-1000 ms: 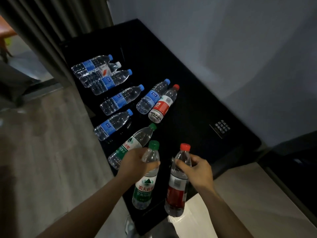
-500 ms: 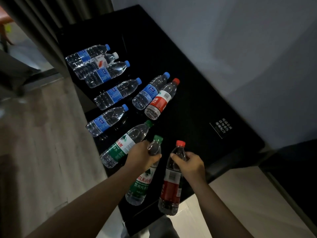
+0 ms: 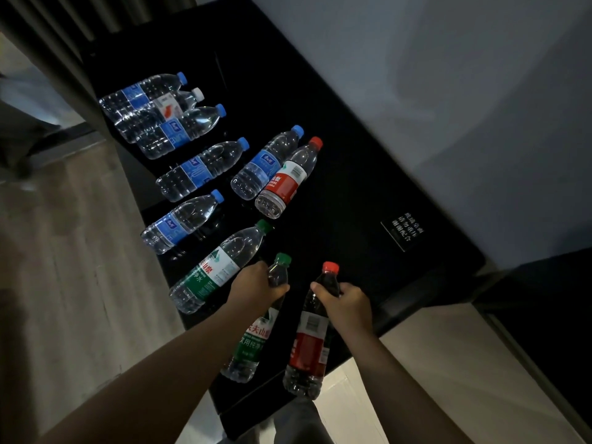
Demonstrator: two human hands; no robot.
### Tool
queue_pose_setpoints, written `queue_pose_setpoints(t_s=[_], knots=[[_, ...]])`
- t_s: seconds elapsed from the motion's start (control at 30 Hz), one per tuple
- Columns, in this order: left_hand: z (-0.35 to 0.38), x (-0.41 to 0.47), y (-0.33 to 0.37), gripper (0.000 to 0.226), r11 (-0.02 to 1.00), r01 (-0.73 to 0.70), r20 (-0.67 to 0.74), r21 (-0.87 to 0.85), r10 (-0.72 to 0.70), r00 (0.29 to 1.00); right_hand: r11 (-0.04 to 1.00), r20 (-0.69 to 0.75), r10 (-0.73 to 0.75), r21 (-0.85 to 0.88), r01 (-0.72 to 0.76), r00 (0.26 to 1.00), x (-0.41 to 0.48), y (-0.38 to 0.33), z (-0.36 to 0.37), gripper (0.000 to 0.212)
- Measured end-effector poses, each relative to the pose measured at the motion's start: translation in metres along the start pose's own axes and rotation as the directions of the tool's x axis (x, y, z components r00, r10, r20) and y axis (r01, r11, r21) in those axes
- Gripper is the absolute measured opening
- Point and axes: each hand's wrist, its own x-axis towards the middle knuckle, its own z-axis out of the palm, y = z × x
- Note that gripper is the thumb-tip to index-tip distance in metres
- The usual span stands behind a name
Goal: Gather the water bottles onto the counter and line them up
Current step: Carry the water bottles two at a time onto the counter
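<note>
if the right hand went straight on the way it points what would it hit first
The right hand would likely meet the base of the lying red-label bottle first; depth is unclear.

Dim, cool light. Black counter (image 3: 352, 174) nearly featureless; glints on bottles (image 3: 198, 169) beyond the grip; edges bowed, soft.
</note>
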Motion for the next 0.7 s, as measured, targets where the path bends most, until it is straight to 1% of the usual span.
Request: queue_pose_setpoints(t_s=[0.1,0.2,0.33,0.4,0.47,0.57,0.63,0.7], knots=[[-0.002,-0.001,0.000,0.041,0.999,0.011,0.022,-0.038,-0.011,1.000,1.000,0.021,0.008,-0.015,-0.008,1.000,-0.001,-0.001,0.000,0.036],[-0.007,-0.005,0.001,0.039,1.000,0.001,0.014,-0.008,0.000,1.000,0.999,0.089,0.009,-0.035,-0.006,0.996,-0.003,-0.003,-0.002,0.031],[-0.014,-0.013,0.000,0.034,0.999,-0.035,0.004,-0.024,0.035,0.999,0.988,0.141,-0.014,-0.149,0.035,0.990,-0.010,-0.007,-0.008,0.032],[-0.020,-0.018,0.000,0.032,0.998,-0.055,0.012,-0.002,0.055,0.998,0.975,0.132,-0.044,-0.209,0.072,0.990,-0.015,-0.012,-0.009,0.036],[-0.026,-0.024,-0.002,0.040,0.995,-0.088,0.021,0.037,0.087,0.996,0.930,0.103,-0.109,-0.341,0.138,0.989,-0.021,-0.018,-0.012,0.040],[-0.039,-0.031,-0.007,0.052,0.984,-0.156,0.039,0.087,0.154,0.987,0.838,0.110,-0.166,-0.508,0.199,0.980,-0.031,-0.030,-0.017,0.046],[-0.047,-0.034,-0.012,0.058,0.975,-0.200,0.059,0.099,0.195,0.979,0.804,0.112,-0.177,-0.556,0.209,0.978,-0.039,-0.037,-0.018,0.046],[-0.055,-0.037,-0.018,0.064,0.973,-0.219,0.083,0.067,0.213,0.973,0.800,0.107,-0.186,-0.560,0.214,0.977,-0.046,-0.042,-0.018,0.042]])
